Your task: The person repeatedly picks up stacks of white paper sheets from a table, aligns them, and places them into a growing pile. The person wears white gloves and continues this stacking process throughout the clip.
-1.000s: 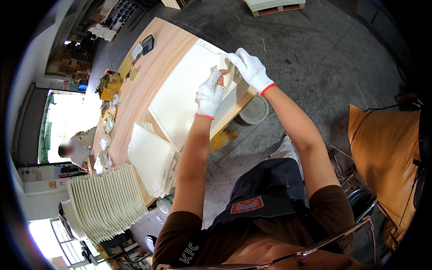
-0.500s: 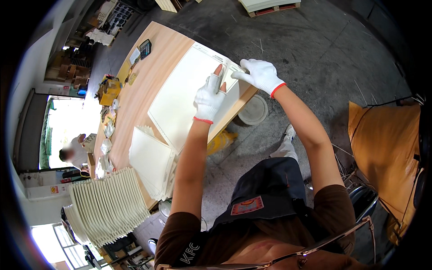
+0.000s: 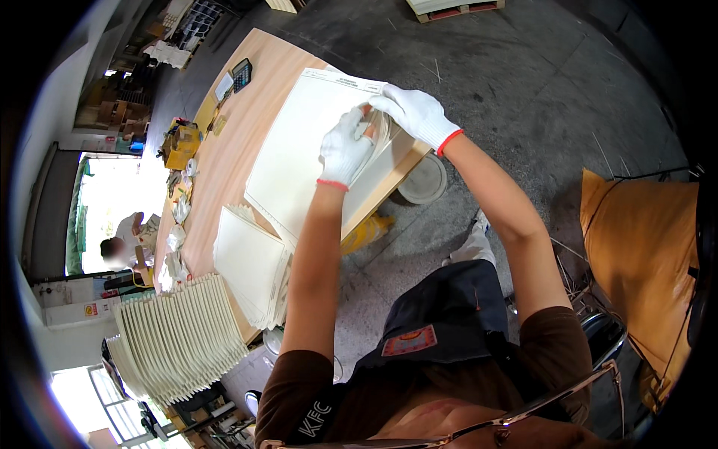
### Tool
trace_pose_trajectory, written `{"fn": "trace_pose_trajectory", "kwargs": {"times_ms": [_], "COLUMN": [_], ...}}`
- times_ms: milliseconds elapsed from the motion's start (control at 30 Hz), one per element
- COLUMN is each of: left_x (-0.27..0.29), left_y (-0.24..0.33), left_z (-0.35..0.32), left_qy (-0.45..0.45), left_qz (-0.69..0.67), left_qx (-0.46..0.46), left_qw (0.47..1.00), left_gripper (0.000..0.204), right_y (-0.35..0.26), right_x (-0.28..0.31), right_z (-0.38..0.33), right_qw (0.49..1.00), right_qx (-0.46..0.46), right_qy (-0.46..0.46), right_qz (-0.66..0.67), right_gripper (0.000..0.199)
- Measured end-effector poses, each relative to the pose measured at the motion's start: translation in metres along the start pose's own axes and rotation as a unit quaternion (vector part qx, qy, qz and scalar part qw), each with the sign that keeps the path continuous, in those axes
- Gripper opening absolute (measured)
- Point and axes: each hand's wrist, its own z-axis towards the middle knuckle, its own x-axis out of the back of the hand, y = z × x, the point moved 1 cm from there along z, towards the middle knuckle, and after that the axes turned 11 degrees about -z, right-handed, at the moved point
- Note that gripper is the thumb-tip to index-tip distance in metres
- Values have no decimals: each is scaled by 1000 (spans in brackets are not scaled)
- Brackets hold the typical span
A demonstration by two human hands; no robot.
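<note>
A stack of large white printed sheets (image 3: pixel 292 142) lies on the wooden table in front of me. My left hand (image 3: pixel 345 152), in a white glove that leaves the index fingertip and thumb tip bare, rests on the stack by its right edge, index finger and thumb apart. My right hand (image 3: pixel 413 116), gloved in white with a red cuff, closes on the far right corner of the sheets. Between the two hands, the sheets' edges curl upward in a fanned bend. The right fingertips lie close to the left index finger, and the undersides of the right fingers are hidden.
A smaller stack of white sheets (image 3: pixel 250 269) lies nearer on the table (image 3: pixel 224 142). Beyond its left end stands a tall ridged pile of cream pieces (image 3: pixel 176 337). A calculator (image 3: pixel 241 75) and a yellow box (image 3: pixel 179 150) sit along the far side. A person (image 3: pixel 129 236) works at left.
My right hand has moved left and closed on the sheets' corner. The right edge of the stack, flat before, now curls up. My left hand has shifted slightly leftward.
</note>
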Motion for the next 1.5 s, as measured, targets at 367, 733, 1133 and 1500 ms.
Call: {"fn": "trace_pose_trajectory", "kwargs": {"times_ms": [367,733,1133,1500], "left_x": [-1,2,-3,0], "left_y": [0,5,0,8], "left_z": [-15,-16,-17,-18], "left_qy": [-28,24,-10,27], "left_qz": [-180,-95,-122,-87], "left_qx": [20,-26,-23,-74], "left_qw": [983,995,992,993], "left_gripper": [40,33,39,29], "right_y": [-5,1,1,3], "right_x": [-7,-18,-17,-21], "right_z": [-7,-4,-5,-6], "right_qw": [997,998,998,997], "right_qx": [-67,-45,-52,-72], "right_qy": [10,42,33,34], "right_qz": [41,1,1,24], "right_gripper": [61,52,53,52]}}
